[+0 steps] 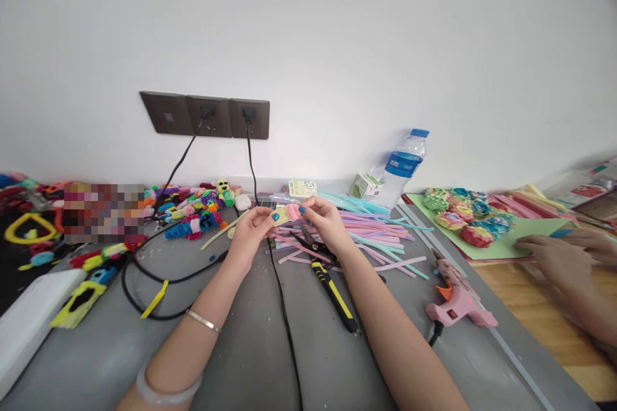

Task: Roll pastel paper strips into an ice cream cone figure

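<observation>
My left hand (247, 236) and my right hand (328, 223) meet above the grey table. Between them they pinch a small coiled piece of pipe cleaner (293, 212), yellow toward the left and pink toward the right. Both sets of fingertips are closed on it. Behind and under my right hand lies a spread of pastel pipe cleaners (385, 231) in pink, purple and teal. Below that hand rest pliers with black and yellow handles (337, 298), their jaws partly hidden by my hand and arm.
A pink glue gun (457, 309) lies at the right. Behind stand a water bottle (403, 167) and a small carton (365, 186). Black cables (284, 308) cross the table. Colourful pipe-cleaner figures (193, 226) crowd the left. Another person's hands (554, 257) are beside green paper (506, 237).
</observation>
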`<state>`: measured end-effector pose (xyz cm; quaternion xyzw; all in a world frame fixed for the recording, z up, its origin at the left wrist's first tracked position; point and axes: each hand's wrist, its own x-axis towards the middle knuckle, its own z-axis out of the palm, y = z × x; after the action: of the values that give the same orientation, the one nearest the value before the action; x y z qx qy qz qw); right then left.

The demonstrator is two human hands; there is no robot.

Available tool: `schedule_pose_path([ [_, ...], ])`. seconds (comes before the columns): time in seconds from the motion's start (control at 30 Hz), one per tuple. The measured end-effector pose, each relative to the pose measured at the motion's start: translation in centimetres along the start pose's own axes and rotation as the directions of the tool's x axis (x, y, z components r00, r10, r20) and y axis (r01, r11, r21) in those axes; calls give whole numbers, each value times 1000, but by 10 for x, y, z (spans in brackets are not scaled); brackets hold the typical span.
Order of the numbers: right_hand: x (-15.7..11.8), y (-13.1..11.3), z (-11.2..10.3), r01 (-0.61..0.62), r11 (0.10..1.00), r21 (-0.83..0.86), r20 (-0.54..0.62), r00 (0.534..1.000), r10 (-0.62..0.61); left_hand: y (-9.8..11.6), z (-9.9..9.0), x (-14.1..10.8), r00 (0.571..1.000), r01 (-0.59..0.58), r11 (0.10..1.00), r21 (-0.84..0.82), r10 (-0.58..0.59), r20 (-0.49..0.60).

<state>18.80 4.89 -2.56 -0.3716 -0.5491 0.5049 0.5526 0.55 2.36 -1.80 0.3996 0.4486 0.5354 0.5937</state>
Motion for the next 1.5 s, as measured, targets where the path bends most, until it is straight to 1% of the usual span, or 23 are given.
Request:
schedule_pose_path([
  [0.4,0,0,0,1,1000,-27,-2,1000,-2,0,0,0,1000,-12,1000,13,12,0],
  [0.9,0,-1,0,-9,1000,-22,0,1000,9,-1,0,1,1000,-5,1000,16,5,2],
  [1.13,0,-1,0,-11,1000,8,5,1000,11,0,0,0,1000,0,1000,9,0,0],
  [1.3,0,1,-1,-11,1000,-6,1,1000,11,0,0,0,1000,6,1000,15,-6,0],
  [1.5,0,0,-1,-7,1000,-18,10,1000,7,0,-1,0,1000,0,999,40,-1,21],
])
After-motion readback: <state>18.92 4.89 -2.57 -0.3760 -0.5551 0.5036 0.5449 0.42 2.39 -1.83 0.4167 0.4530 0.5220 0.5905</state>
